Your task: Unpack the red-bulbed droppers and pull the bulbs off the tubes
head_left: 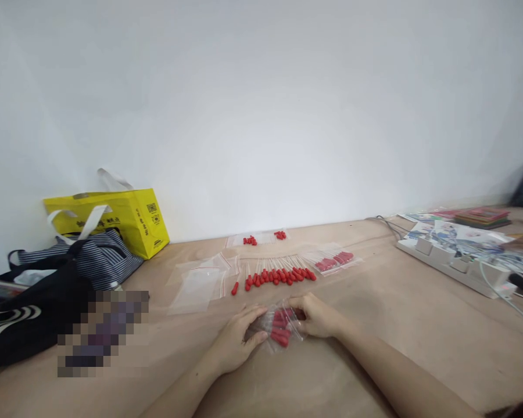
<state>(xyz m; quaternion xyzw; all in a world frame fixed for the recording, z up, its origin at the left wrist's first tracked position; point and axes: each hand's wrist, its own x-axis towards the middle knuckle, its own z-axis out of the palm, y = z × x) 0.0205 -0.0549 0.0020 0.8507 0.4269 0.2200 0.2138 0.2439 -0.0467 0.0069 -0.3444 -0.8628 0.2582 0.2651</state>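
Between my two hands is a clear zip bag [280, 332] with several red-bulbed droppers inside, close above or on the table. My left hand [239, 339] pinches its left edge between thumb and fingers. On the opposite side, the fingers of my right hand [311, 314] are curled round the bag's edge. Just beyond lies a row of droppers [279, 276], red bulbs towards me and thin pale stems pointing away. One dropper [235, 288] sits slightly apart at the row's left end. Flat empty zip bags [198, 290] overlap to the left of the row.
A filled bag of droppers [333, 261] lies right of the row, with more red bulbs [250, 240] near the wall. At left stand a yellow tote [150, 223], a striped bag [108, 258] and a black bag [30, 313]. A white power strip [453, 264] with cables lies right.
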